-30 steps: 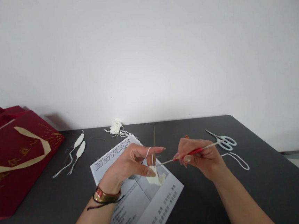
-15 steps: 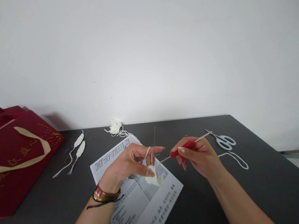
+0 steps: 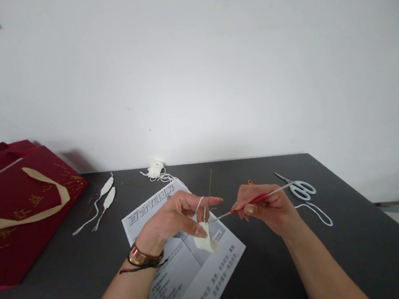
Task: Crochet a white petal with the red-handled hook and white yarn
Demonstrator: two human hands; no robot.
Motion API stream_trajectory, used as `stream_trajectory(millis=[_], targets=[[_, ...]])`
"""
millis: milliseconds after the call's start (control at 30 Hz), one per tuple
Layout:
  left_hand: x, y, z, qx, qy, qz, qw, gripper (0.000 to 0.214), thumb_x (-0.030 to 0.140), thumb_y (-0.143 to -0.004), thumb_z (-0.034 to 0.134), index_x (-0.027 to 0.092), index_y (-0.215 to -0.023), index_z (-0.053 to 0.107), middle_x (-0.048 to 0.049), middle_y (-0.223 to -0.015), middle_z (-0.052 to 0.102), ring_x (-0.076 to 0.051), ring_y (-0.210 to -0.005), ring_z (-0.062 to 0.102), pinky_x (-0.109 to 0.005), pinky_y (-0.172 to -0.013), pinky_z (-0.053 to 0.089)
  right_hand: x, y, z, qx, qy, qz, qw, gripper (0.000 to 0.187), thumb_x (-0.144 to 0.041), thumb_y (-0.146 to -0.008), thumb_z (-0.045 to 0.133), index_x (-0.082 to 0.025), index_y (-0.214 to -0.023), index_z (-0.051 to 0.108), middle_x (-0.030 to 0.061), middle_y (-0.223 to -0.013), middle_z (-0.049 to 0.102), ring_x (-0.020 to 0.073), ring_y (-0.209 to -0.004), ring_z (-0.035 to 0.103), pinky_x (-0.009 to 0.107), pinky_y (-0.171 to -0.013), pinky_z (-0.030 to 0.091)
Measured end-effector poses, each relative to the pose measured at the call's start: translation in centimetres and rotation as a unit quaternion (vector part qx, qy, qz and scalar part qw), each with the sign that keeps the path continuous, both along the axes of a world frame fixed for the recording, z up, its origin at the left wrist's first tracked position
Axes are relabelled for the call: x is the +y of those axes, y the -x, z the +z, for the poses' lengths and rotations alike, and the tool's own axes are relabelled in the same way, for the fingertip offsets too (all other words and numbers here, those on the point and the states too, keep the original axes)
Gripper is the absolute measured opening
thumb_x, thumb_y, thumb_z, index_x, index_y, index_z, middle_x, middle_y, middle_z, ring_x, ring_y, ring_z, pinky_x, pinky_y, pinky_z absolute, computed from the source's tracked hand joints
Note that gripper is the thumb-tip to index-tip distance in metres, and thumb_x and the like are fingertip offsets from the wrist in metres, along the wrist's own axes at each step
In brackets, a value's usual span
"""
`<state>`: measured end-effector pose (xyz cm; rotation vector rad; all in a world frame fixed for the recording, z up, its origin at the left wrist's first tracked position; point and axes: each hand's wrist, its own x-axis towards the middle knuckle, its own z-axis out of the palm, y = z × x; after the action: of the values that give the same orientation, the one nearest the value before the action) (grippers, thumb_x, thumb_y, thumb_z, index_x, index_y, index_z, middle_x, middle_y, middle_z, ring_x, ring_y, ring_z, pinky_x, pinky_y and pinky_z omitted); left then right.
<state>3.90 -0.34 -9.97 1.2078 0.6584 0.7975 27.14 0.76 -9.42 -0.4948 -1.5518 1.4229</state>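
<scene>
My left hand (image 3: 180, 216) pinches a small white crochet piece (image 3: 204, 243) between thumb and fingers. White yarn (image 3: 197, 205) loops over its outstretched index finger and runs down to the piece. A thin wire (image 3: 211, 183) sticks up behind that finger. In my right hand (image 3: 265, 209) is a crochet hook (image 3: 256, 200) with a red grip and metal shaft, held like a pen. The hook's tip meets the top of the crochet piece, by the yarn. Beneath my left hand lies a printed pattern sheet (image 3: 217, 271) with a picture and characters.
At left stands a dark red gift bag (image 3: 36, 238), with two white crocheted petals (image 3: 109, 198) beside it. A heap of white yarn (image 3: 155, 168) sits near the wall. Scissors (image 3: 302, 190) and a yarn strand (image 3: 320, 212) lie right of my right hand, on the dark table (image 3: 266, 274).
My right hand has turned the crochet hook, so its red grip looks thinner and its back end points farther right. My left hand keeps its hold; the whole view has shifted slightly.
</scene>
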Motion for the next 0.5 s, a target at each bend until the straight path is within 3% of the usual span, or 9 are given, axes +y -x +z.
stream_trajectory(millis=[100, 167, 267, 500], targets=[[0.04, 0.01, 0.02, -0.013, 0.029, -0.011, 0.999, 0.030, 0.011, -0.047, 0.081, 0.016, -0.077, 0.075, 0.0030, -0.054, 0.054, -0.012, -0.056, 0.050, -0.030, -0.070, 0.043, -0.08, -0.27, 0.26, -0.026, -0.073, -0.004, 0.997, 0.006, -0.022, -0.076, 0.070, -0.020, -0.080, 0.074, 0.0069, -0.071, 0.069, 0.0145, -0.061, 0.055, 0.027, -0.053, 0.044], [0.02, 0.02, -0.08, -0.027, 0.053, -0.026, 0.998, 0.047, 0.011, -0.049, 0.080, 0.016, -0.095, 0.074, 0.0031, -0.055, 0.053, -0.011, -0.054, 0.046, -0.026, -0.060, 0.040, -0.06, -0.35, 0.30, -0.030, -0.083, 0.001, 0.996, 0.006, -0.021, -0.076, 0.070, -0.020, -0.079, 0.074, 0.0073, -0.071, 0.070, 0.0150, -0.062, 0.056, 0.027, -0.053, 0.045], [-0.02, 0.01, -0.20, -0.038, 0.069, -0.038, 0.996, 0.055, 0.010, -0.049, 0.080, 0.016, -0.103, 0.071, 0.0029, -0.056, 0.052, -0.010, -0.053, 0.043, -0.024, -0.055, 0.038, 0.02, -0.23, 0.11, -0.021, -0.028, 0.013, 0.999, 0.008, -0.024, -0.075, 0.070, -0.019, -0.079, 0.074, 0.0058, -0.067, 0.066, 0.0133, -0.056, 0.055, 0.023, -0.045, 0.043], [-0.04, 0.01, 0.01, -0.024, 0.035, -0.014, 0.999, 0.045, 0.005, -0.047, 0.080, 0.018, -0.090, 0.075, 0.0041, -0.054, 0.052, -0.011, -0.056, 0.045, -0.027, -0.065, 0.044, -0.08, 0.61, -0.51, 0.025, 0.123, -0.015, 0.992, 0.013, -0.028, -0.074, 0.070, -0.015, -0.075, 0.073, 0.0026, -0.055, 0.063, 0.0101, -0.044, 0.054, 0.020, -0.037, 0.045]])
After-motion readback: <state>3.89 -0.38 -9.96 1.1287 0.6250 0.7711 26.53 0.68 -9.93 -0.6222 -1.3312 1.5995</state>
